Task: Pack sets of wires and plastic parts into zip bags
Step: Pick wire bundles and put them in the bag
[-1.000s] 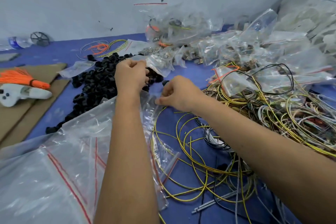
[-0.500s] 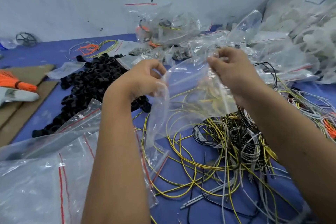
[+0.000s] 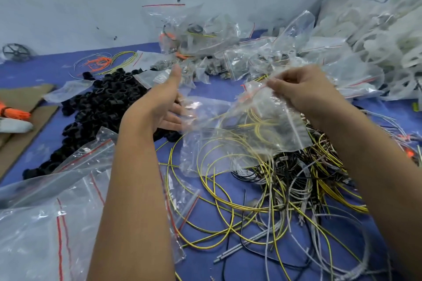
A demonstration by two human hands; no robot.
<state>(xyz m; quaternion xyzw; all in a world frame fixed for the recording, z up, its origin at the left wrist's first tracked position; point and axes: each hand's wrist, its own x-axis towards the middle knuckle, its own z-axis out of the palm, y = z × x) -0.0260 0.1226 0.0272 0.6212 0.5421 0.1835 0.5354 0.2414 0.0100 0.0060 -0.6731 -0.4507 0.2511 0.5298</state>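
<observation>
A clear zip bag (image 3: 242, 130) with a red seal line hangs in the air over the wires. My right hand (image 3: 301, 91) pinches its top edge near the red strip. My left hand (image 3: 164, 107) is spread flat, palm toward the bag, fingertips touching or just behind its left side, thumb up. Under the bag lies a tangle of yellow, grey and black wires (image 3: 269, 189) on the blue table (image 3: 205, 255). A heap of black plastic rings (image 3: 100, 109) sits to the left of my left hand.
Empty zip bags (image 3: 45, 219) are stacked at the lower left. Filled bags (image 3: 251, 52) pile up at the back and right, before the wall. Brown cardboard (image 3: 20, 121) with an orange wire bundle (image 3: 13, 112) lies at the far left.
Both hands lifted one bag off the table. Then my left hand let go of its edge and spread out flat, while my right hand kept its pinch on the top.
</observation>
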